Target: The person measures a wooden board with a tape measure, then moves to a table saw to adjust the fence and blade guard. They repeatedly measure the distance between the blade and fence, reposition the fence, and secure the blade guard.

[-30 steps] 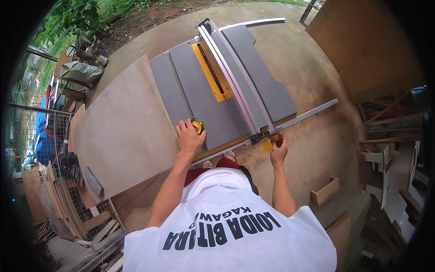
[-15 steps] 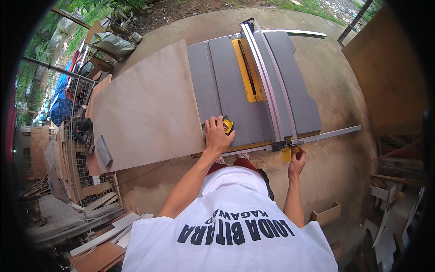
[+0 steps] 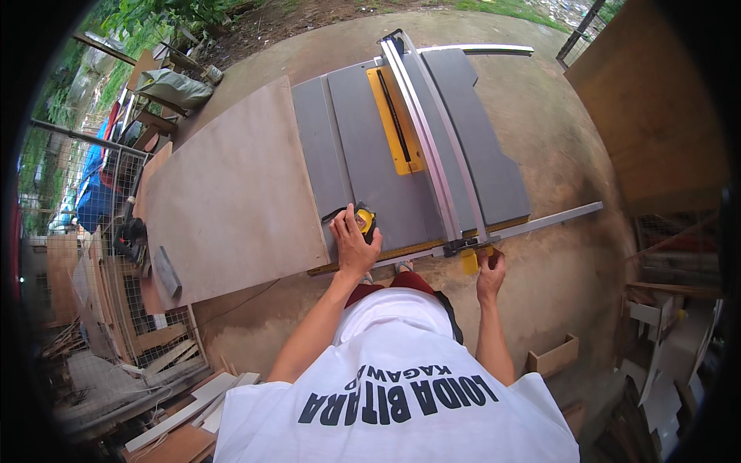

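My left hand (image 3: 355,248) is closed around a black and yellow tape measure (image 3: 364,221) over the near edge of a grey table saw top (image 3: 378,181). A black strap shows beside it. My right hand (image 3: 490,278) grips the fence's front end from below, its fingers at a yellow lever (image 3: 470,263); the fingertips are partly hidden. The silver rip fence (image 3: 423,123) runs front to back across the saw, to the right of the yellow blade insert (image 3: 395,123) with its dark slot.
A large plywood sheet (image 3: 231,193) lies left of the saw top, with a small grey block (image 3: 166,272) on its left side. The silver fence rail (image 3: 548,221) juts out to the right. A wooden box (image 3: 553,355) sits on the floor; a big board (image 3: 648,108) stands at right.
The whole scene has shifted slightly left in view. My left hand has changed its hold on the tape measure a little, while my right hand stays at the fence's front end.
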### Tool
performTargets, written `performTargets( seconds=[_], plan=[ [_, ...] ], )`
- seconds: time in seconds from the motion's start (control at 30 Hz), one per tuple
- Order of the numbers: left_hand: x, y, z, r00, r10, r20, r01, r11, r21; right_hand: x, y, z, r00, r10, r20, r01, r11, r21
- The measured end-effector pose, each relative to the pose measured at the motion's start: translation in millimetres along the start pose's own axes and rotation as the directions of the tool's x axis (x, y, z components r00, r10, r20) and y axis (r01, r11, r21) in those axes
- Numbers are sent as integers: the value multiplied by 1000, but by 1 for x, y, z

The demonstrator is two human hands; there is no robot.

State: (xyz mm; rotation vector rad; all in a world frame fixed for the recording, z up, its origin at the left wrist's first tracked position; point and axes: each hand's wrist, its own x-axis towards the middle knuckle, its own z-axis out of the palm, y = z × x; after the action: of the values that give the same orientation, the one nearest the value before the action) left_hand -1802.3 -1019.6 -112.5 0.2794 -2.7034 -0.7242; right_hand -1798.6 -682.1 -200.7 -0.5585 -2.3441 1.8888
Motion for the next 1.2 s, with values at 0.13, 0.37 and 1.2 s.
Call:
performTargets(
  seconds=[0.13,0.37,1.2],
  plan=[
    [-2,-1,1,1000,-5,-22,5,999,36,1,1,2,1000,-8,-13,8,1000,23],
    [-4,0,3,1000,-8,-18,9,1000,21,-2,0,1,1000,20,-11,-20,998,53],
    [-228,-52,-137,833,-529,163,546,739,-395,0,5,-4,999,13,-37,-21,978,-210]
  ],
)
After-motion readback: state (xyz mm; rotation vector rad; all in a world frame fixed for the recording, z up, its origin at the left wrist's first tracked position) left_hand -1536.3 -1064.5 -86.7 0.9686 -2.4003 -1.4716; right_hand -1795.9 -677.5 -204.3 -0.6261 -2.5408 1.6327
